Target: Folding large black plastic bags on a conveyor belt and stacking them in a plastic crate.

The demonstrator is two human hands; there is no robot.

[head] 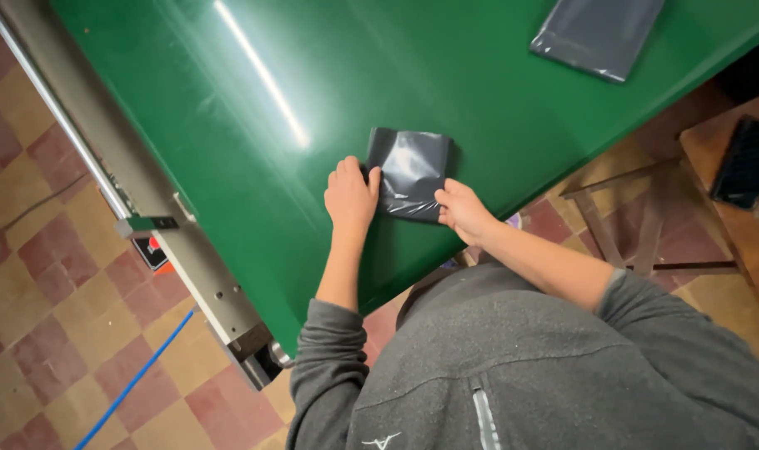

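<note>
A small dark grey plastic bag, folded into a rough square, lies on the green table near its front edge. My left hand rests on the bag's left edge, thumb and fingers pressing it down. My right hand pinches the bag's lower right corner. Both forearms come out of grey sleeves.
A larger flat grey bag lies at the table's far right. A metal rail runs along the table's left side over the tiled floor. A wooden stool and a wooden surface with a black object stand to the right.
</note>
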